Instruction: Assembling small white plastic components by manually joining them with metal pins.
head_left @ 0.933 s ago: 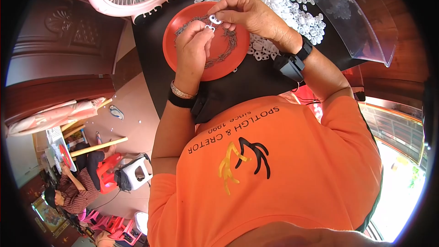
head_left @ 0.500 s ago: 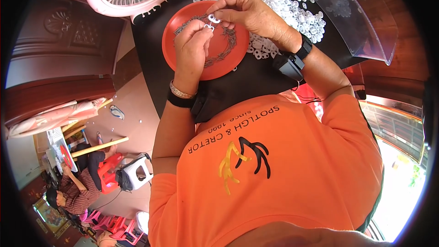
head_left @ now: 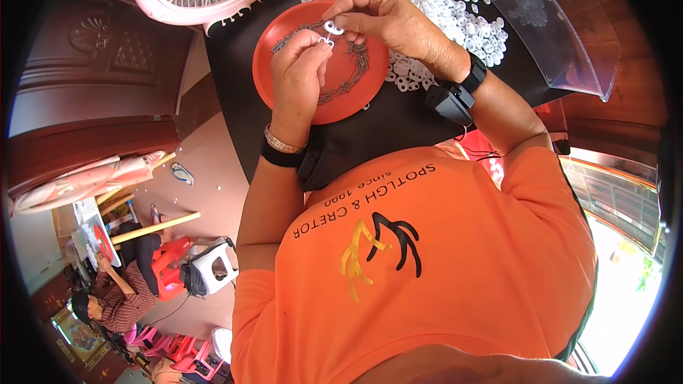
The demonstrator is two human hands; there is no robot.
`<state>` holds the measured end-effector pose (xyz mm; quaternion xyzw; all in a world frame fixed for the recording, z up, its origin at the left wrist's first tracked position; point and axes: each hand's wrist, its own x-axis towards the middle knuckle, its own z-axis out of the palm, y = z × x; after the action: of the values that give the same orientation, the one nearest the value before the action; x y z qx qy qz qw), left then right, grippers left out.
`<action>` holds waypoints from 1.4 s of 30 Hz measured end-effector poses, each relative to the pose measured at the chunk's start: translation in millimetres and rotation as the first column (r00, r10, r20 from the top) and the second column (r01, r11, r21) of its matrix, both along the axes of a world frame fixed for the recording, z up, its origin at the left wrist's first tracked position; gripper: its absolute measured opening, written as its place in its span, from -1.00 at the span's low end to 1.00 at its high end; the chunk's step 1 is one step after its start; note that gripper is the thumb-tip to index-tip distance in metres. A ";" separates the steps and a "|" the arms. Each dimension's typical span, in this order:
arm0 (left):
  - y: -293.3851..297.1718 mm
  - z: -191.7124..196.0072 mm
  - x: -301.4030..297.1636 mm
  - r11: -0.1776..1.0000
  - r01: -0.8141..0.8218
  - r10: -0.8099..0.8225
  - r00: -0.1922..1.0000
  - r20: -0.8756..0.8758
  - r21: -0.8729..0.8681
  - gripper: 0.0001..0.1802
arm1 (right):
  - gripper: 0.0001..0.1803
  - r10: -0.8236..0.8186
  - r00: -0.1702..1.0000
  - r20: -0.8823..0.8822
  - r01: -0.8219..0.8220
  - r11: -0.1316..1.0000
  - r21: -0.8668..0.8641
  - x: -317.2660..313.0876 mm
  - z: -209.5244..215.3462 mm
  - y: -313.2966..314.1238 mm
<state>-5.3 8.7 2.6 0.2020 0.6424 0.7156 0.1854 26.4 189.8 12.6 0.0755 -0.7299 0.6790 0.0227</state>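
Over the red plate point(head_left: 341, 111), the right hand point(head_left: 390, 26) pinches a white two-holed piece point(head_left: 333, 27), the left hand point(head_left: 297, 75) a small white piece point(head_left: 326, 42) just nearer. A slackening pinch could drop either onto the grey wiry ring point(head_left: 361, 71).

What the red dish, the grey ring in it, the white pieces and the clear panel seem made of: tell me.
Red dish: probably plastic, smooth; even colour throughout.
Grey ring: perhaps metal wire, dull; thin, rough strands, too small to be sure.
White pieces: likely moulded plastic, smooth; alike, rounded, with holes.
Clear panel: plastic or glass, shiny; see-through.
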 end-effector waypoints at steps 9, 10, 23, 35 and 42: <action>-2.6 3.5 1.4 0.997 0.030 -0.032 0.999 -0.024 -0.073 -0.82 | -0.82 -0.006 0.999 0.046 0.009 0.998 -0.060 -0.6 -0.4 -0.4; -2.4 3.8 1.7 0.997 0.029 -0.030 0.999 -0.015 -0.076 -0.82 | -0.82 -0.007 0.999 0.035 0.009 0.999 -0.048 -0.1 -0.2 -0.3; 1.2 2.5 1.5 1.000 -0.010 0.010 1.000 0.024 -0.012 -0.82 | -0.82 -0.018 0.997 -0.074 0.023 0.997 0.073 0.2 -2.0 -1.6; -1.7 1.7 0.5 0.996 0.035 -0.034 0.999 0.008 -0.079 -0.82 | -0.82 -0.011 0.999 -0.046 0.016 0.995 0.101 3.2 -0.2 -5.1; -2.2 -0.4 1.1 0.999 0.020 -0.020 1.000 -0.014 -0.042 -0.83 | -0.80 0.015 0.995 -0.098 -0.004 0.994 0.110 3.2 -5.1 -8.7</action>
<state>-4.2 6.5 2.2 0.2096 0.6566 0.6986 0.1921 29.6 181.1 7.5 0.1135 -0.7637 0.6334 0.0511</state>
